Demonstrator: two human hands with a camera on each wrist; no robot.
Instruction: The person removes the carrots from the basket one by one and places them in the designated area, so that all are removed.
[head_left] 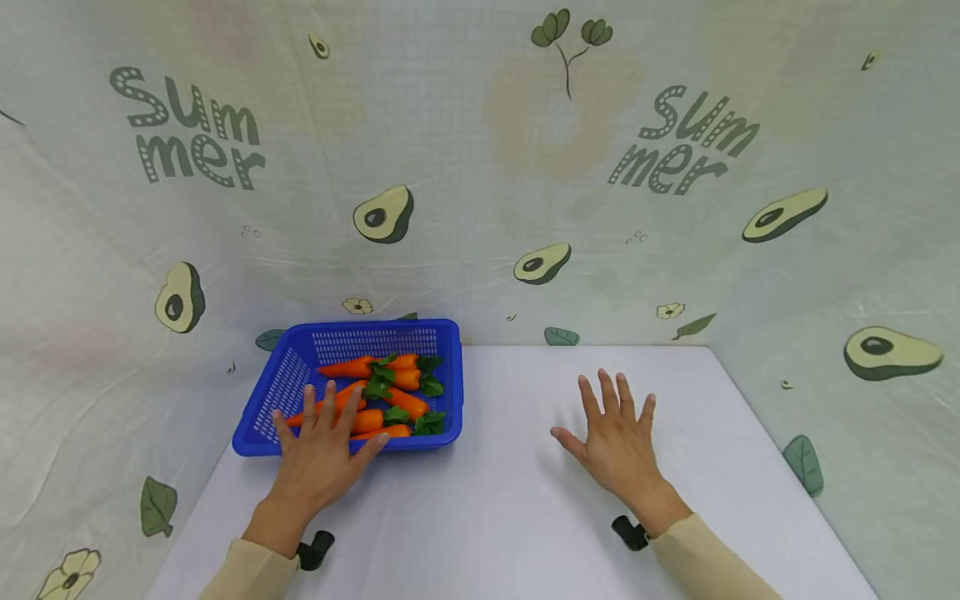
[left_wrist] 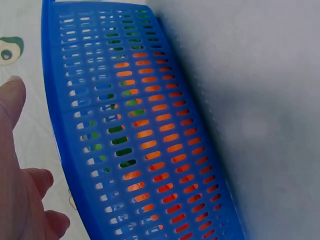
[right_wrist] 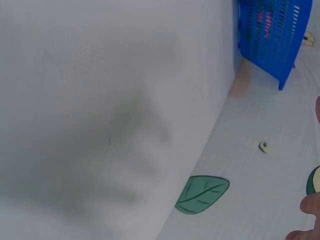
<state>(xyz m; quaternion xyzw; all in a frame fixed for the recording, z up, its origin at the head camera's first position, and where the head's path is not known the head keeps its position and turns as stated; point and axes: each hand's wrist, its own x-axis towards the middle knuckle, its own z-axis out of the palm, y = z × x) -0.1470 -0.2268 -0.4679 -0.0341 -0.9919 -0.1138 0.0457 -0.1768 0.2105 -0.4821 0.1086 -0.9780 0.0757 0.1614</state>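
Observation:
A blue plastic basket (head_left: 450,425) with slotted walls stands at the left of the white table, and several orange carrots (head_left: 405,405) with green leafy tops lie inside it. My left hand (head_left: 318,454), fingers spread, hovers over the basket's near rim and overlaps some carrots in the head view. From the left wrist, the basket wall (left_wrist: 112,130) fills the middle, with orange and green showing through its slots. Over the table's right half, my right hand (head_left: 618,446) is spread too and holds nothing; its shadow falls on the tabletop.
The white table (head_left: 510,517) runs back to a hanging cloth (head_left: 465,150) printed with avocados, leaves and lettering, which also rises along both sides. A small black device (head_left: 317,550) sits at the left wrist, and another black device (head_left: 630,533) at the right wrist.

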